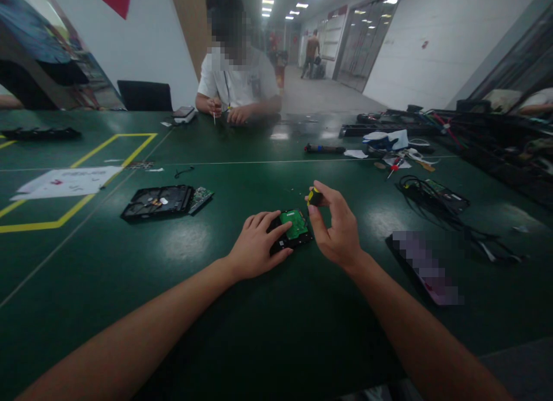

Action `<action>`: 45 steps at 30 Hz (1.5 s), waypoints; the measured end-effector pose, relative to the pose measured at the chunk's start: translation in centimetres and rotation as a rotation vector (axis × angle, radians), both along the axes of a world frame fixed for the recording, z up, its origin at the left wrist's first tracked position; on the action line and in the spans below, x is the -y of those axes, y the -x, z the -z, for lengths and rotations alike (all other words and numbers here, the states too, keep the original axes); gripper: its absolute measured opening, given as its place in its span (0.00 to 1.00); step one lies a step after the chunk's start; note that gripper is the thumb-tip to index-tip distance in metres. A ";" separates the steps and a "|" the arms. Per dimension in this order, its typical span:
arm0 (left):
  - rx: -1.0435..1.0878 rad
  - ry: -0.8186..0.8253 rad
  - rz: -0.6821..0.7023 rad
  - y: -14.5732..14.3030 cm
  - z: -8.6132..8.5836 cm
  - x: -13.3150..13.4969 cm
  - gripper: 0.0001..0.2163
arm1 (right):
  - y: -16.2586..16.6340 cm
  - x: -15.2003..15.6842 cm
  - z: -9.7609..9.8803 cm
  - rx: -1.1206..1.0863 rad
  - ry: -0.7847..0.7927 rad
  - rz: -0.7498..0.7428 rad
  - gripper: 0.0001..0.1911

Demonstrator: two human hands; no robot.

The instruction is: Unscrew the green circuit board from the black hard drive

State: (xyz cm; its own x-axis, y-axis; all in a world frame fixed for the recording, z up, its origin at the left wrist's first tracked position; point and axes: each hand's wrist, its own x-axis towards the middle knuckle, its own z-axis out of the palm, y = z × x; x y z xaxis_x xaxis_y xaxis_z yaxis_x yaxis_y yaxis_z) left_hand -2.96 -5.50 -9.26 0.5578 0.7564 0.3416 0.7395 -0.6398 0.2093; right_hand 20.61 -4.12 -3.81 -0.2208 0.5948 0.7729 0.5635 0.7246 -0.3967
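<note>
A hard drive (298, 223) with a green circuit board facing up lies on the green table in front of me. My left hand (258, 242) holds it from the left, thumb along the near edge and index finger over the board; the other fingers cover its left side. Just right of the drive, my right hand (334, 225) grips a screwdriver (314, 197) by its yellow and black handle between thumb and fingers. The shaft and tip cannot be made out. A few tiny bits, perhaps screws, lie beyond the drive.
To the left are an opened black drive casing (159, 202), a loose circuit board (201, 199) and papers (64, 182). On the right lie a phone (423, 268), black cables (432, 208) and assorted tools. Across the table sits a person (239, 84) with a thin tool in hand.
</note>
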 end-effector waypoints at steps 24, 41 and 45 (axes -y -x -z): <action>0.000 0.009 -0.001 0.0 -0.1 0.0 0.30 | 0.1 0.1 -0.3 -0.045 -0.100 0.125 0.24; 0.008 0.013 -0.003 0.1 -0.2 0.1 0.30 | 0.1 0.2 -0.7 -0.060 -0.106 0.137 0.23; 0.005 0.010 -0.002 0.1 -0.1 0.1 0.30 | 0.0 0.1 -0.4 -0.052 -0.073 0.084 0.25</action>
